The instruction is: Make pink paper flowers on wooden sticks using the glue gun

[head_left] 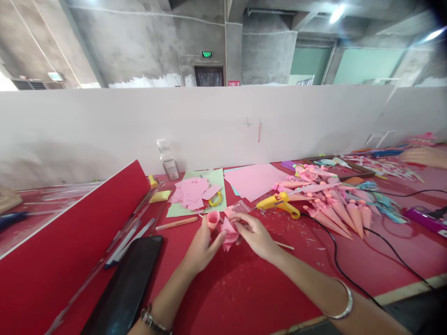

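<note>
My left hand (202, 247) is closed around a small rolled pink paper cone (213, 219), its round opening facing up. Between my two hands is a folded, pointed piece of pink paper (229, 233), with my left thumb against its left side. The fingers of my right hand (254, 234) are bent onto the right side of that folded piece. Just behind my right fingers lies a clear packet (239, 208). A yellow glue gun (278, 203) rests on the red table to the right of my hands.
Pink paper pieces (191, 191) lie on a green sheet (179, 210). Finished pink cones (335, 209) are heaped at the right, near black cables. A black phone-like slab (127, 284) and a red panel (80, 242) stand left. Another person's hand (424, 156) shows far right.
</note>
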Motion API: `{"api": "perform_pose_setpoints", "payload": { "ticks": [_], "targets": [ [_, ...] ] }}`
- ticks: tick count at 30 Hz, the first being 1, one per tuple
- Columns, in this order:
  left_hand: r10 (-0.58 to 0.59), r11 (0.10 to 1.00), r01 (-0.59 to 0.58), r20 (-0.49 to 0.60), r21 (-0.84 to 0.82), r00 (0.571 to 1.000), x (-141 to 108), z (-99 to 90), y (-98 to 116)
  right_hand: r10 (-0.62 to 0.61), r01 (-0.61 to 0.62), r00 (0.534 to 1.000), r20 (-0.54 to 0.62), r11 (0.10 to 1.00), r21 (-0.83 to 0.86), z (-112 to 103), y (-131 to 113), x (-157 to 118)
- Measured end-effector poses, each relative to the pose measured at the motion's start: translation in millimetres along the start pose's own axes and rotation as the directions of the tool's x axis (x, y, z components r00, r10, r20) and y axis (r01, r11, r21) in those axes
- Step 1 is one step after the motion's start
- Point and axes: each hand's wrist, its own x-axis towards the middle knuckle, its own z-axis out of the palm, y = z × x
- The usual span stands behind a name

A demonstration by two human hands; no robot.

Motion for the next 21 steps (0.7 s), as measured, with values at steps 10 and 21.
{"api": "perform_pose_setpoints", "payload": {
  "ticks": [10,21],
  "targets": [
    [-0.038,0.981,0.037,-0.002,-0.188,0.999,1.6,2.6,10.8,-0.077,0.076,0.997,-0.033,0.997,-0.01,1.4,1.9,-0.8],
    [-0.141,0.941,0.08,-0.166,-0.329,0.976,9.4,6.1,-2.2,-0.412,0.365,0.909,0.062,0.715,-0.597,-5.7,-25.2,-10.6]
  ]
}}
